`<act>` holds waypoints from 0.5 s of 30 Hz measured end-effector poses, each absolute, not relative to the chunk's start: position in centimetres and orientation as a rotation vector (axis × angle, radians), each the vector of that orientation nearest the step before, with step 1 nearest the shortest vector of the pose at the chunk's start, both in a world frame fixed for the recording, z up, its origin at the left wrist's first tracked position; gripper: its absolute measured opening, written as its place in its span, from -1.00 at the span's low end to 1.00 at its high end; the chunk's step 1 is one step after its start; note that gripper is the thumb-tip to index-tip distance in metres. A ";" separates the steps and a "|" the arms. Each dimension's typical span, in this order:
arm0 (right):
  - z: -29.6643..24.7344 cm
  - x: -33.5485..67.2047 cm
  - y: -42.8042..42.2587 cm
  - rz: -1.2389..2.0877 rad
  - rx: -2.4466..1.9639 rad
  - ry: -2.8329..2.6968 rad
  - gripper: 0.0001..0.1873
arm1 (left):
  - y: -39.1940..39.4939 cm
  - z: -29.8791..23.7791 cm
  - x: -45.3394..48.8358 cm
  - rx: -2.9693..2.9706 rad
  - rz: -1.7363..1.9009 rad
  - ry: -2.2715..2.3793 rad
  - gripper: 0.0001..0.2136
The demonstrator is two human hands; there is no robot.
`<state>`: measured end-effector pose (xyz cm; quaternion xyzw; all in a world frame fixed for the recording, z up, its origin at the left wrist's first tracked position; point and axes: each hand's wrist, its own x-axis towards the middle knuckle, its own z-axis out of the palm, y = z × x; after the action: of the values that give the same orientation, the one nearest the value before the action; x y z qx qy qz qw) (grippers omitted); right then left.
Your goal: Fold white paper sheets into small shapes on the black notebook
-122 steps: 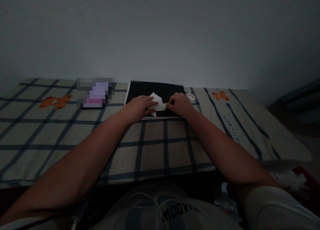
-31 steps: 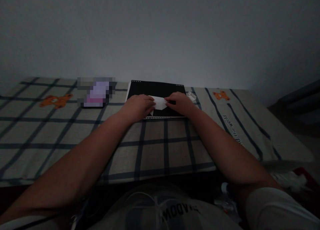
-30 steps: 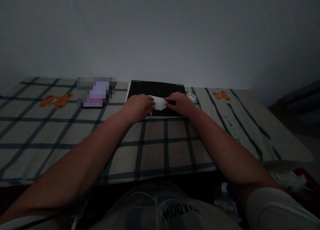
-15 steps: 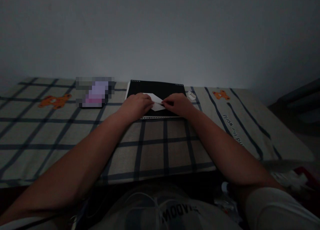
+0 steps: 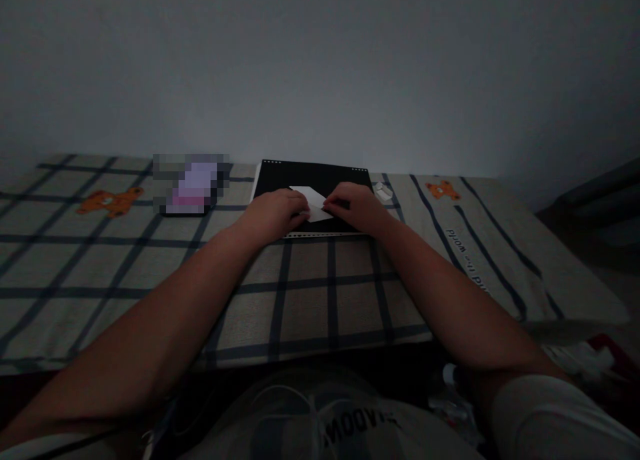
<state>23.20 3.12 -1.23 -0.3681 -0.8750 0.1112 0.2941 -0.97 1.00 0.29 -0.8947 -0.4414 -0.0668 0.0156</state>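
Observation:
A small folded sheet of white paper (image 5: 315, 202) lies on a black notebook (image 5: 310, 173) with punched holes along its edges. My left hand (image 5: 277, 213) rests over the paper's left side, its curled fingers pressing it against the cover. From the right, my right hand (image 5: 355, 205) pinches the paper's right tip between thumb and forefinger. Part of the paper's left end is hidden under my left fingers.
The table wears a checked cloth (image 5: 305, 313) with orange bear prints. A phone (image 5: 193, 188), partly blurred out, stands left of the notebook. A small folded white paper piece (image 5: 383, 192) sits just right of it. A wall (image 5: 320, 67) rises behind.
Both hands have shifted only slightly. My left hand is a touch further right and lower, and the right hand's knuckles sit a little higher, still at the paper's tip.

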 end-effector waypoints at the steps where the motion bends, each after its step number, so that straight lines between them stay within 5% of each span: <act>1: -1.2 23.2 3.1 0.299 -0.942 -2.329 -0.88 | 1.1 0.2 -1.0 -2.807 -0.231 -1.347 -0.72; 15: -1.3 23.1 2.8 0.468 -0.987 -2.395 -0.84 | 0.0 1.0 -0.2 -2.647 -0.145 -1.504 -0.67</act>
<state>23.13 2.81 -1.25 -0.3628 -0.8806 0.1720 0.2517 -0.18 -0.02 0.95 -0.8675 -0.4929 -0.0474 0.0466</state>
